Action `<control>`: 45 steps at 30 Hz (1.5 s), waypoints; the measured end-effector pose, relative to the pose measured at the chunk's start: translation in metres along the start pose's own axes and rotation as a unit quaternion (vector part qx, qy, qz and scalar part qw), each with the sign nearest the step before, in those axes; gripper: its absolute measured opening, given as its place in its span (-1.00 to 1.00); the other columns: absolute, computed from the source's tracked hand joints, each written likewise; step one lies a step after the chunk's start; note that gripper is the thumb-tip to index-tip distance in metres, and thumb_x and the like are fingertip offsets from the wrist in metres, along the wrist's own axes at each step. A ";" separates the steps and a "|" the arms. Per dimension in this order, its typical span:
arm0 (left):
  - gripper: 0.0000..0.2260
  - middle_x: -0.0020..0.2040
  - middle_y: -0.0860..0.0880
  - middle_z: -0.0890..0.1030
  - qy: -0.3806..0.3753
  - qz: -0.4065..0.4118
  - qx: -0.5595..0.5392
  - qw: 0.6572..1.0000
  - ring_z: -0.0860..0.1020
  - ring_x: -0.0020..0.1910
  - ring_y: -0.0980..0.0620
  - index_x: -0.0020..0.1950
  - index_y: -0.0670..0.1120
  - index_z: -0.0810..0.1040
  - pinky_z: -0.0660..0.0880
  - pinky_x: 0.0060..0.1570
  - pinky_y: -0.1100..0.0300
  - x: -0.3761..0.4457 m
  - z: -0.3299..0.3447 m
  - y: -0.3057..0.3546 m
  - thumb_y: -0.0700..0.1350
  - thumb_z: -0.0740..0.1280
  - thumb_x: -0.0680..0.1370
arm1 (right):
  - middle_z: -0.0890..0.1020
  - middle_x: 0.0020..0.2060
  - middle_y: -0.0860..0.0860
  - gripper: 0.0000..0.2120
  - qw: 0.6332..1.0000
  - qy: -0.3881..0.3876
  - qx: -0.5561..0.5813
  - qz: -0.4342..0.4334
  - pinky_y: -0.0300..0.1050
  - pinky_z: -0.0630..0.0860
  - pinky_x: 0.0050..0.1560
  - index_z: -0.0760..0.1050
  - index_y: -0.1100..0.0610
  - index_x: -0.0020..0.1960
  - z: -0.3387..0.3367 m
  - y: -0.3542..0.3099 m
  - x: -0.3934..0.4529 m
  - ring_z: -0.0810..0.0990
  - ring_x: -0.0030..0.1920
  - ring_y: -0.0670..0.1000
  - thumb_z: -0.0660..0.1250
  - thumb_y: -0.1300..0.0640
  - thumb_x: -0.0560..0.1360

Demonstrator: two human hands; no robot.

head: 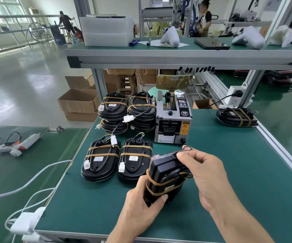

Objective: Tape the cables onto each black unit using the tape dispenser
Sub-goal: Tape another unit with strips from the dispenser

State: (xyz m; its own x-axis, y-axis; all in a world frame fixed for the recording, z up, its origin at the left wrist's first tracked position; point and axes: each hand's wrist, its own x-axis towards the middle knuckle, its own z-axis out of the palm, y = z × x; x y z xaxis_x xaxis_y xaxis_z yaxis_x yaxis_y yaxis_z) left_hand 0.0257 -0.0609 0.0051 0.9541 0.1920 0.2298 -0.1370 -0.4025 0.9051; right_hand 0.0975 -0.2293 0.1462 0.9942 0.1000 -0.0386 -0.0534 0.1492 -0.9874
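Gripping glossy black unit (166, 174), tan-banded

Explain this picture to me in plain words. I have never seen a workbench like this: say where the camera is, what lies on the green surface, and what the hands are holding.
There is only one picture, taken by a camera worn on a person's head, looking forward and down at their own two bare hands. No robot is involved.

Both hands hold one black unit, lifted off the green bench. The left hand grips its lower end; the right hand holds its upper end. Two tan tape bands already cross it, over a looped cable.

Behind it stands the grey tape dispenser. To its left lie more taped units, two flat in front and stacks behind. One further taped unit lies at the far right. A glue gun rests on the neighbouring bench.
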 end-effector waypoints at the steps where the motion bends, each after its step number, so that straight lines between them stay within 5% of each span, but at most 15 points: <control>1: -0.60 0.00 0.15 0.75 0.000 -0.002 -0.001 1.000 0.72 -0.18 0.12 0.32 0.24 0.49 0.65 -0.14 0.21 0.000 0.000 -0.001 0.09 0.53 0.53 | 0.74 -0.16 -0.09 -0.80 1.000 0.002 -0.004 -0.003 -0.45 0.46 -0.08 0.71 0.10 -0.34 0.000 0.001 0.000 0.66 0.00 -0.29 0.51 0.27 0.45; 10: -0.58 0.02 0.15 0.75 -0.003 -0.004 0.000 1.000 0.72 -0.15 0.08 0.34 0.21 0.49 0.70 -0.14 0.09 0.000 0.000 -0.002 0.09 0.54 0.54 | 0.75 -0.10 -0.20 -0.83 0.996 0.030 -0.081 -0.033 -0.06 0.48 0.33 0.72 0.06 -0.32 0.001 0.008 0.002 0.60 0.21 -0.30 0.52 0.22 0.44; 15: -0.59 0.02 0.14 0.75 -0.002 -0.004 -0.003 1.000 0.73 -0.16 0.09 0.33 0.21 0.49 0.70 -0.13 0.05 0.000 0.000 -0.002 0.10 0.54 0.54 | 0.73 -0.01 -0.16 -0.87 0.991 0.035 -0.119 -0.040 0.18 0.52 0.35 0.73 0.01 -0.28 0.001 0.009 0.002 0.58 0.25 -0.27 0.52 0.13 0.44; 22: -0.58 0.02 0.17 0.75 0.003 0.004 0.004 1.000 0.73 -0.16 0.10 0.34 0.25 0.48 0.65 -0.12 0.22 0.001 0.000 -0.001 0.10 0.53 0.53 | 0.74 -0.08 -0.10 -0.77 0.987 0.046 -0.146 -0.050 0.18 0.54 0.33 0.71 -0.01 -0.28 0.006 0.008 0.003 0.60 0.21 -0.26 0.49 -0.17 0.31; 27: -0.57 0.05 0.15 0.75 0.002 0.005 -0.002 1.000 0.72 -0.10 0.07 0.35 0.22 0.49 0.67 -0.09 0.12 0.001 0.001 -0.003 0.09 0.54 0.54 | 0.72 -0.15 -0.20 -0.80 0.971 0.075 -0.213 -0.077 0.09 0.59 0.22 0.69 -0.13 -0.24 0.006 0.011 0.005 0.60 0.15 -0.31 0.45 -0.25 0.31; 31: -0.56 0.05 0.15 0.75 0.001 0.004 0.000 1.000 0.72 -0.13 0.07 0.36 0.25 0.48 0.69 -0.10 0.07 0.001 0.001 -0.003 0.10 0.54 0.53 | 0.68 -0.11 -0.33 -0.78 0.970 0.082 -0.216 -0.077 0.00 0.59 0.15 0.67 -0.17 -0.19 0.006 0.012 0.006 0.61 0.08 -0.31 0.45 -0.27 0.29; 34: -0.57 0.05 0.14 0.74 0.001 0.000 0.003 1.000 0.71 -0.16 0.07 0.34 0.26 0.47 0.70 -0.12 0.02 0.001 0.002 -0.004 0.11 0.54 0.53 | 0.64 -0.12 -0.39 -0.76 0.974 0.085 -0.195 -0.073 -0.16 0.55 -0.14 0.60 -0.23 -0.11 0.004 0.015 0.007 0.63 -0.13 -0.27 0.46 -0.28 0.28; 38: -0.58 0.04 0.13 0.74 0.001 0.001 0.004 1.000 0.71 -0.15 0.04 0.33 0.26 0.48 0.69 -0.12 0.02 0.001 0.001 -0.004 0.12 0.54 0.53 | 0.65 -0.17 -0.31 -0.81 0.981 0.076 -0.161 -0.071 -0.32 0.49 -0.30 0.55 -0.25 -0.06 0.004 0.019 0.010 0.61 -0.24 -0.21 0.52 -0.07 0.42; 42: -0.57 0.04 0.14 0.74 0.003 -0.001 0.004 1.000 0.71 -0.14 0.05 0.34 0.25 0.48 0.69 -0.11 0.05 0.001 0.002 -0.003 0.11 0.54 0.53 | 0.67 -0.08 -0.09 -0.85 0.987 0.060 -0.132 -0.066 -0.01 0.60 -0.05 0.56 -0.20 -0.01 0.007 0.026 0.010 0.65 -0.08 0.00 0.46 -0.03 0.46; 45: -0.58 0.04 0.13 0.74 0.002 0.003 0.005 1.000 0.71 -0.13 0.05 0.34 0.25 0.48 0.69 -0.11 0.03 0.002 0.002 -0.004 0.11 0.54 0.54 | 0.67 -0.01 -0.03 -0.85 0.990 0.052 -0.110 -0.065 0.02 0.60 -0.01 0.57 -0.20 0.00 0.008 0.028 0.010 0.65 -0.02 0.06 0.44 0.01 0.47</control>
State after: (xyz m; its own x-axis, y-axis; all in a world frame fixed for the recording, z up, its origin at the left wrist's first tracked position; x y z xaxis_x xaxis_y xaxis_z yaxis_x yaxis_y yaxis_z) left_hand 0.0285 -0.0607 0.0013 0.9523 0.1933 0.2361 -0.1395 -0.4121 0.9004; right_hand 0.1056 -0.2160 0.1199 0.9962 -0.0101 0.0866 0.0858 -0.0642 -0.9942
